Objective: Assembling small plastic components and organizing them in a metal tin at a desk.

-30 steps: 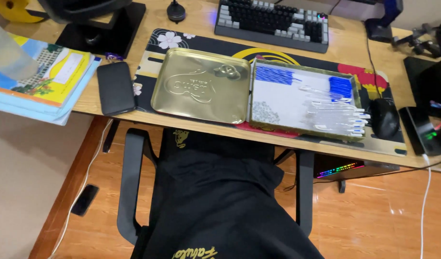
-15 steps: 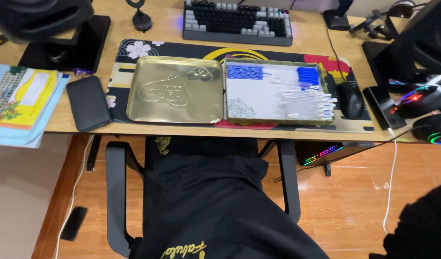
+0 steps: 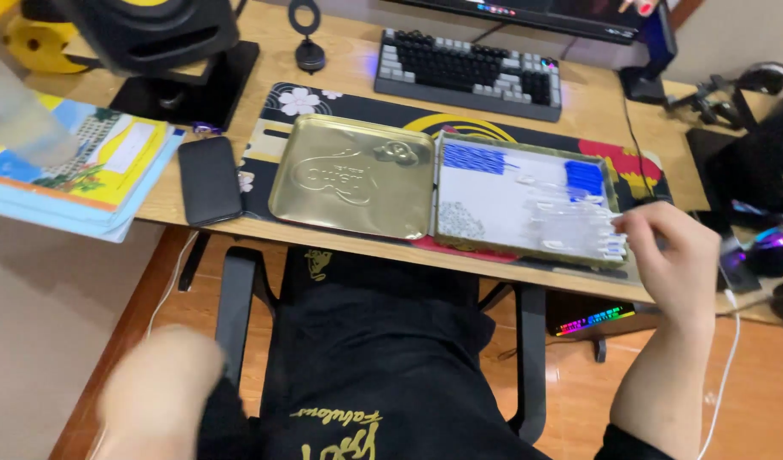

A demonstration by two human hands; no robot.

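An open gold metal tin lies on the desk mat: its embossed lid [image 3: 351, 186] rests flat on the left, its base [image 3: 528, 201] on the right holds white sheets with blue patches and several small clear packets. My right hand [image 3: 671, 255] reaches the tin's right front corner, fingers curled at the packets there; I cannot tell whether it grips one. My left hand [image 3: 157, 393] is blurred, low at the left beside my lap, holding nothing that I can see.
A black phone [image 3: 209, 179] and a stack of colourful books [image 3: 76, 175] lie to the left of the tin. A keyboard [image 3: 468, 72], a speaker on a stand [image 3: 153, 38] and a mouse [image 3: 775, 251] sit around it. Below are chair armrests [image 3: 238, 315] and wooden floor.
Both hands have come into view: the right one up to the tin's right front corner, the left one low at the left. The camera has shifted; the tin has not moved.
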